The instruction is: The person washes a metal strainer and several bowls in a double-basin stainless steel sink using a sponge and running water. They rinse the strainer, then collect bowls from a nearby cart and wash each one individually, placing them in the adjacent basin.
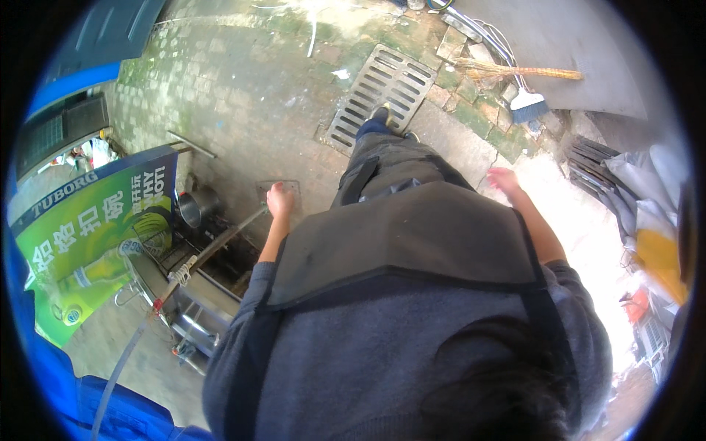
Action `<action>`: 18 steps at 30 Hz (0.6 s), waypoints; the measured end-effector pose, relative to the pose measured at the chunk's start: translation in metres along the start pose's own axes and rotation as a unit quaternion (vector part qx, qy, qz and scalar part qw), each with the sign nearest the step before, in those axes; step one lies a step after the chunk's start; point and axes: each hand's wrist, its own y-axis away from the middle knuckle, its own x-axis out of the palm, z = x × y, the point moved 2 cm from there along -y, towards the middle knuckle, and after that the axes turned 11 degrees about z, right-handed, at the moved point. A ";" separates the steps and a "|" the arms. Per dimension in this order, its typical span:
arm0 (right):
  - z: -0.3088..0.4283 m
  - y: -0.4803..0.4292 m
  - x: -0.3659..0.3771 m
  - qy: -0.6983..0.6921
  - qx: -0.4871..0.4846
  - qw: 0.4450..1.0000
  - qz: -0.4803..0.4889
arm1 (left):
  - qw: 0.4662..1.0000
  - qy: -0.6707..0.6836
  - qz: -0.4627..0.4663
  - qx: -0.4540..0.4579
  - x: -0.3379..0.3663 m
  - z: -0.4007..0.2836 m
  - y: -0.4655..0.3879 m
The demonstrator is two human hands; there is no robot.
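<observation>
My left hand is half curled at the left of my apron, beside the end of a long thin pipe. Whether it touches the pipe is unclear. A clear hose joins the pipe's lower end, with string wound higher up. My right hand hangs at the apron's right side, fingers loosely apart, with nothing seen in it. Between the hands, dark trousers and a shoe show over a slotted drain grate.
Left: a green advertising board, a metal pot, a steel stand and blue sheeting. Upper right: a straw broom and a white-headed brush. Stacked dark slats and sacks lie farther right.
</observation>
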 end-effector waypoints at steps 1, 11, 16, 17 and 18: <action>0.007 -0.002 -0.005 0.000 -0.006 1.000 0.001 | 1.000 0.004 -0.002 0.004 0.001 0.003 0.002; 0.081 -0.007 0.004 -0.010 -0.056 0.998 -0.041 | 1.000 0.020 0.013 0.014 -0.003 0.018 -0.015; 0.069 -0.007 0.035 0.042 -0.027 0.998 -0.034 | 0.994 0.069 0.008 0.087 -0.015 0.019 -0.038; 0.064 -0.008 0.042 0.039 -0.021 0.998 -0.037 | 0.990 0.087 0.002 0.107 -0.017 0.021 -0.040; 0.058 -0.008 0.049 0.036 -0.017 0.998 -0.039 | 0.989 0.087 0.012 0.120 -0.019 0.025 -0.042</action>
